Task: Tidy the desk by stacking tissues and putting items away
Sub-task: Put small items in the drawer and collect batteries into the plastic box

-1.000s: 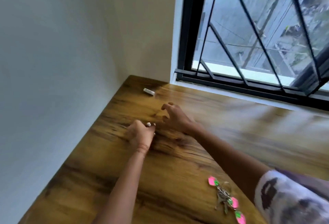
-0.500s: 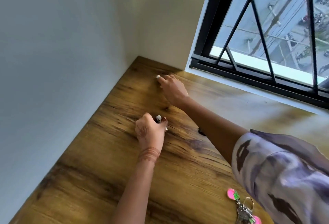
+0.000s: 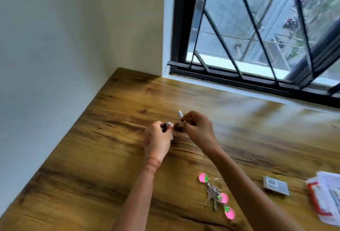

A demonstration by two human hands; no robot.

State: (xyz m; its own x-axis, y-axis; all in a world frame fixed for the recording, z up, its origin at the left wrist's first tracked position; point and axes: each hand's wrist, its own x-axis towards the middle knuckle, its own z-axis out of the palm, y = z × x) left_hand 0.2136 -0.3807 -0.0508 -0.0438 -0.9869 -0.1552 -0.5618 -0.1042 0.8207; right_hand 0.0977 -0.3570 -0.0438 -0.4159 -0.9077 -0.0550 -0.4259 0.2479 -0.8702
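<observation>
Nearest on the wooden desk (image 3: 92, 184), a key bunch (image 3: 217, 195) with pink strawberry charms is laid, with a grey card (image 3: 276, 185) and a red-and-white packet (image 3: 325, 195) to its right. Farther out, a small white piece (image 3: 168, 124) is pinched in the left hand (image 3: 157, 138); its axis cannot be told. A white stick (image 3: 180, 114) is gripped by the right hand (image 3: 197, 129), tilted, its free end aimed away and leftward. Beyond, white walls (image 3: 55, 47) and a black-barred window (image 3: 185, 28) are seen.

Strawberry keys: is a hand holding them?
No, the strawberry keys lie loose on the desk; the left hand pinches a white piece and the right hand a white stick.
</observation>
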